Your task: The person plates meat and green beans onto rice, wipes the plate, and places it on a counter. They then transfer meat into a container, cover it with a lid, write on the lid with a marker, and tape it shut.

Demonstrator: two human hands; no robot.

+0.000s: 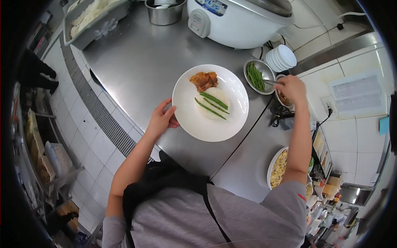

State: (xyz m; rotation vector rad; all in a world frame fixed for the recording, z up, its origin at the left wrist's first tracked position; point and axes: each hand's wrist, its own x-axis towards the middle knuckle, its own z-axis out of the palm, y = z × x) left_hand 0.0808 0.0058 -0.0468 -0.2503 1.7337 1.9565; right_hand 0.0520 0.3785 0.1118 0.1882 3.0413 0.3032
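Observation:
My left hand [162,119] grips the left rim of a large white plate [186,124], thumb on the edge. On the plate sit a mound of white rice [205,109], pieces of browned meat [202,81] at its far side, and a few green beans [214,101] laid across the rice. My right hand [292,89] is closed on metal tongs [269,82], whose tips reach into a steel bowl [269,72] of green beans [255,77]. Partly under that hand stands a small bowl of brown food pieces [283,98].
A large white rice cooker [233,25] and a steel pot [165,15] stand at the back of the steel counter [136,53]. Stacked white bowls [285,57] are beyond the beans. A dish of yellow food [278,167] lies by my right arm. Someone's legs [40,76] show at left.

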